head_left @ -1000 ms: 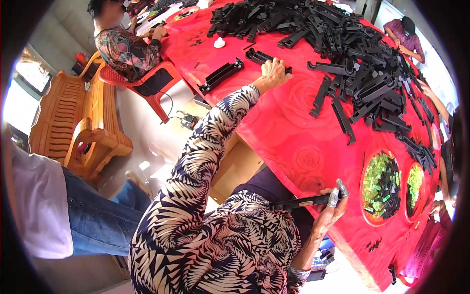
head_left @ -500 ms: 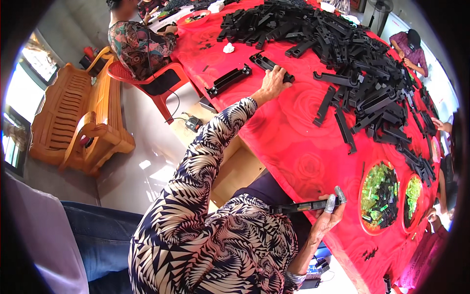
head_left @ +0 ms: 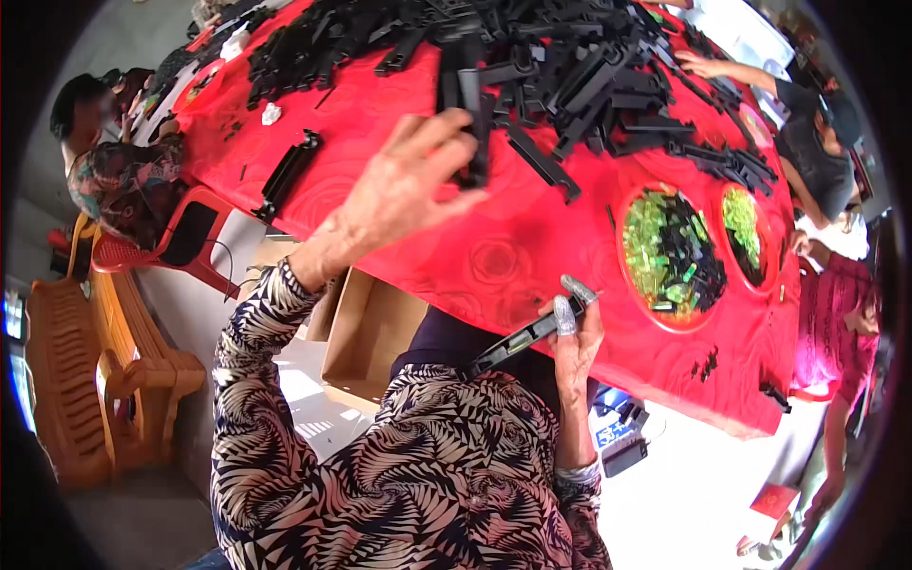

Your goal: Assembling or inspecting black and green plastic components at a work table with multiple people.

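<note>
In the head view the left hand (head_left: 404, 190) reaches up over the red table (head_left: 494, 256), its fingers curled around black strips (head_left: 472, 114) at the near edge of the big black pile (head_left: 570, 66). The right hand (head_left: 575, 337) is low by the table's near edge, its capped fingers (head_left: 564, 315) pinching the end of one long black strip (head_left: 518, 342) that slants down to the left over the patterned sleeve. Right of it, two red bowls (head_left: 670, 252) of green and black bits sit on the table, and a cardboard box (head_left: 370, 332) stands on the floor under the table edge.
</note>
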`<state>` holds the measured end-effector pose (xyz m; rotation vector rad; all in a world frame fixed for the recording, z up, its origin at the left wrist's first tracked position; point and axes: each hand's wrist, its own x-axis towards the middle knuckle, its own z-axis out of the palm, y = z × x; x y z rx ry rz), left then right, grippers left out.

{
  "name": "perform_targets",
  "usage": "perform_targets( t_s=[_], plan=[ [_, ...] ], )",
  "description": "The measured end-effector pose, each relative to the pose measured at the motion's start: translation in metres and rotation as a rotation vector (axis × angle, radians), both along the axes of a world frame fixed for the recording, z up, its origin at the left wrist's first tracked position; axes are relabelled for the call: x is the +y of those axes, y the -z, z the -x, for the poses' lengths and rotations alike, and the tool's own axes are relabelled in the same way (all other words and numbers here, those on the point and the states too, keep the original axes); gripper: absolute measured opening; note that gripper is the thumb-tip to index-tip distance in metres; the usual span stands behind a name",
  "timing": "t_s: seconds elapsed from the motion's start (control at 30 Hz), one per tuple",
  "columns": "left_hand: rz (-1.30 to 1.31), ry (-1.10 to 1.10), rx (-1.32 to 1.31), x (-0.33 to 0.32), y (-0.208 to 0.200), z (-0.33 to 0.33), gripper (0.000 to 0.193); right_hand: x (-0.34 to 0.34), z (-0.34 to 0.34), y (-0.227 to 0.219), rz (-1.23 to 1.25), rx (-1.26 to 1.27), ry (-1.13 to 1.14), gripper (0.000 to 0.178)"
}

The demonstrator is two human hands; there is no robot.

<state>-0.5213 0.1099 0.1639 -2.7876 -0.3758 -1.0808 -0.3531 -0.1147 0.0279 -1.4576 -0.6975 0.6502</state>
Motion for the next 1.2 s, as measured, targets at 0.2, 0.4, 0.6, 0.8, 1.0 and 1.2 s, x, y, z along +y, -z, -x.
perform_targets(
  t_s=[0.2,0.4,0.6,0.8,1.0,1.2],
  plan=[
    [-0.143,0.007,-0.108,-0.055,-0.082,0.021,0.053,-0.005,0.008,0.0,-0.093,0.083,0.039,0.034],
    [-0.346,-0.449,-0.251,-0.101,-0.133,0.106,0.057,-0.006,0.012,0.002,-0.086,0.03,-0.01,0.033],
    [-0.641,-0.804,-0.332,-0.124,-0.154,0.152,0.051,-0.007,0.006,-0.008,-0.097,0.011,-0.01,0.04],
    [-0.65,-0.993,-0.275,-0.132,-0.168,0.172,0.054,-0.007,0.008,-0.002,-0.08,0.049,-0.051,0.04],
    [-0.615,-1.022,-0.217,-0.114,-0.169,0.168,0.051,-0.001,0.002,0.012,-0.203,-0.169,0.065,0.033],
    [-0.659,-1.088,-0.282,-0.098,-0.163,0.186,0.046,-0.004,0.007,0.004,-0.079,0.07,-0.037,0.036]
  ],
)
